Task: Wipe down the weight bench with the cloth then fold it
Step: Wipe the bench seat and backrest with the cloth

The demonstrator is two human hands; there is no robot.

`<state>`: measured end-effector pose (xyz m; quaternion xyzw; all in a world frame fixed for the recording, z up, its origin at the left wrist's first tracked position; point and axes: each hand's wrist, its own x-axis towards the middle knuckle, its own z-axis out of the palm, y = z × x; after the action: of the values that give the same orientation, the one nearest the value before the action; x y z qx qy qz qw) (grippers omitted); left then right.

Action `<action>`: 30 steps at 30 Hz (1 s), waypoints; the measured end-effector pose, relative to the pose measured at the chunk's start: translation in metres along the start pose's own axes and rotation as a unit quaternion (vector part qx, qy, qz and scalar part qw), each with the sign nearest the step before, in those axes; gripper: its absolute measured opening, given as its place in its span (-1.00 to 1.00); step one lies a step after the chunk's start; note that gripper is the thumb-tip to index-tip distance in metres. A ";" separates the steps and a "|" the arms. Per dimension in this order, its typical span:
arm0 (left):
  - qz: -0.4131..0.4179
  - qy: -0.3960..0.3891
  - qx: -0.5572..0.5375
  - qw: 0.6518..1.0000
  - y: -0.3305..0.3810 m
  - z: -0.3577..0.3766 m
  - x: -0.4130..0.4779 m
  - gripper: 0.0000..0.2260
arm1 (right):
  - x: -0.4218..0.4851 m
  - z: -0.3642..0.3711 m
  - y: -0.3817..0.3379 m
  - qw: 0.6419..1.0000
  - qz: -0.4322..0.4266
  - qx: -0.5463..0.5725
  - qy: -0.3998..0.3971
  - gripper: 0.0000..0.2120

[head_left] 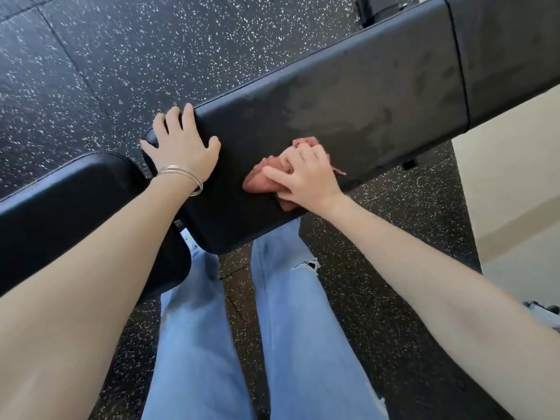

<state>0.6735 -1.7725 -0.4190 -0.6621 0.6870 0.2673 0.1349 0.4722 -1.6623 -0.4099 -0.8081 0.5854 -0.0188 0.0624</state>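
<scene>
The pink cloth [256, 180] is bunched under the right grip [306, 174], whose fingers are curled over it and press it onto the weight bench [378, 86] pad near its front edge. The left grip [181, 144] is spread open over the pad's end and holds nothing. The cloth is judged light, soft and limp (probably damp, given the streaks [333, 116] on the pad), so it can be clutched anywhere for wiping, but for folding it is best taken by 2 corners.
</scene>
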 end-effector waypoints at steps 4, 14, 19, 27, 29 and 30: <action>-0.013 0.012 0.000 1.000 0.003 0.005 0.000 -0.37 | 0.010 -0.003 0.059 0.960 0.279 -0.004 0.007 -0.69; -0.005 0.020 0.005 1.000 0.000 0.003 0.002 -0.38 | 0.071 0.011 -0.004 0.857 0.508 0.037 0.082 -0.69; 0.006 0.015 0.002 1.000 -0.005 -0.004 0.002 -0.40 | 0.073 0.006 -0.032 0.966 0.253 0.056 -0.001 -0.68; 0.037 0.004 -0.006 0.999 -0.017 -0.007 0.004 -0.42 | 0.085 -0.003 0.072 0.881 0.472 0.002 0.018 -0.62; 0.046 0.007 0.001 0.999 -0.017 -0.005 0.003 -0.41 | 0.098 0.000 0.068 0.856 0.517 0.003 0.029 -0.64; 0.050 0.009 0.003 0.999 -0.018 -0.004 0.002 -0.40 | 0.104 0.000 0.063 0.860 0.509 -0.004 0.029 -0.65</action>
<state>0.6916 -1.7760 -0.4206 -0.6290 0.7212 0.2657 0.1173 0.4458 -1.7803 -0.4219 -0.3971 0.9168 -0.0054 0.0435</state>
